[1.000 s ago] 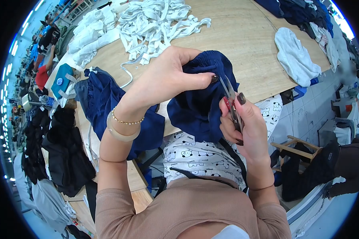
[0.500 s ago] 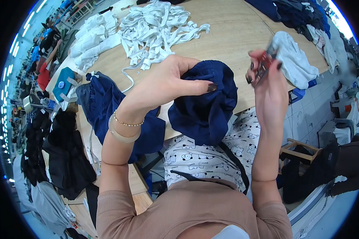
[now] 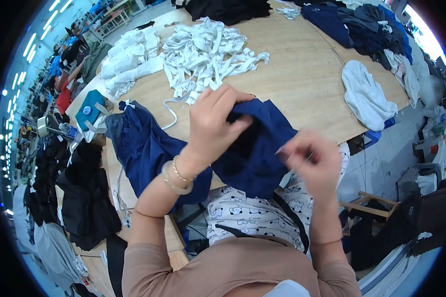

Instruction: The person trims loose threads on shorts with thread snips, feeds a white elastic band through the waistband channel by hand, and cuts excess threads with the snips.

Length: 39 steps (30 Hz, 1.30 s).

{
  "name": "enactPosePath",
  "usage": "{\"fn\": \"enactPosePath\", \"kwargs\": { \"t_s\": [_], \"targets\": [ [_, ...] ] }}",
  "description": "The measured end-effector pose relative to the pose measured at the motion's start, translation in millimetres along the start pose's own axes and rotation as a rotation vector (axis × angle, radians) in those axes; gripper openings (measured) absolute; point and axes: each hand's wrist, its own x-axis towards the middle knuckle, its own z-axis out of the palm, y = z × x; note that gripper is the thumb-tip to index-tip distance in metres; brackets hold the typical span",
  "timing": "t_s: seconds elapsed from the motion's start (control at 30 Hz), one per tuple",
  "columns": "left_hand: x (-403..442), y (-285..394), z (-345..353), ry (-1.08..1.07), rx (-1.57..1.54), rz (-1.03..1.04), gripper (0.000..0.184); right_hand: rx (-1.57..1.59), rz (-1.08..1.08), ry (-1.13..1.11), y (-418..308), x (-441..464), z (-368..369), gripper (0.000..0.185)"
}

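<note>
A navy blue garment [image 3: 262, 171] hangs from my left hand [image 3: 215, 123], whose fingers and thumb are closed on its gathered upper edge. Its dark opening faces up towards me. My right hand [image 3: 312, 161], smeared by motion, is curled at the garment's right edge. A dark red bit shows inside those fingers, in the place where thread snips were seen before; most of the tool is hidden. Another navy garment [image 3: 153, 141] with a white tie lies to the left, by my left forearm.
White elastic strips [image 3: 203, 52] lie heaped on the wooden table [image 3: 302, 74], beside folded white cloth [image 3: 129, 62]. A white cloth [image 3: 364, 94] rests at the right edge. Dark clothes [image 3: 366, 29] are piled behind. A teal pouch [image 3: 90, 111] and black garments [image 3: 86, 193] sit left.
My right hand has come down and left to the navy garment from a raised spot holding red-handled thread snips. My left hand has turned the garment's upper edge. The view has shifted slightly.
</note>
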Motion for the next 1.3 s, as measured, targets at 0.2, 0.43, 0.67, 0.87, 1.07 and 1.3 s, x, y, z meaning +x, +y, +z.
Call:
{"fn": "enactPosePath", "kwargs": {
  "t_s": [0.2, 0.43, 0.67, 0.87, 1.07, 1.3],
  "targets": [
    [-14.4, 2.3, 11.3, 0.26, -0.08, 0.098, 0.029, -0.066, -0.248, 0.014, 15.3, -35.2, 50.3, 0.025],
    [-9.2, -2.1, 2.1, 0.234, -0.114, 0.204, 0.027, -0.002, -0.264, 0.029, 18.0, -36.2, 55.6, 0.024],
    [-8.7, 3.3, -5.4, 0.178, -0.071, 0.268, 0.027, 0.06, -0.192, 0.047, 21.8, -44.0, 51.7, 0.022],
    [-4.9, 5.1, -9.4, 0.157, -0.021, 0.321, 0.028, 0.417, 0.253, -0.222, 1.0, -16.7, -14.8, 0.04],
    [-2.8, 13.1, -9.7, 0.12, 0.014, 0.382, 0.027, -0.108, -0.044, 0.103, -17.3, 30.1, -40.9, 0.038],
    [0.4, 18.3, -12.1, 0.098, 0.054, 0.415, 0.023, -0.717, -0.413, -0.091, -40.9, 55.5, -35.8, 0.027]
  ]
}}
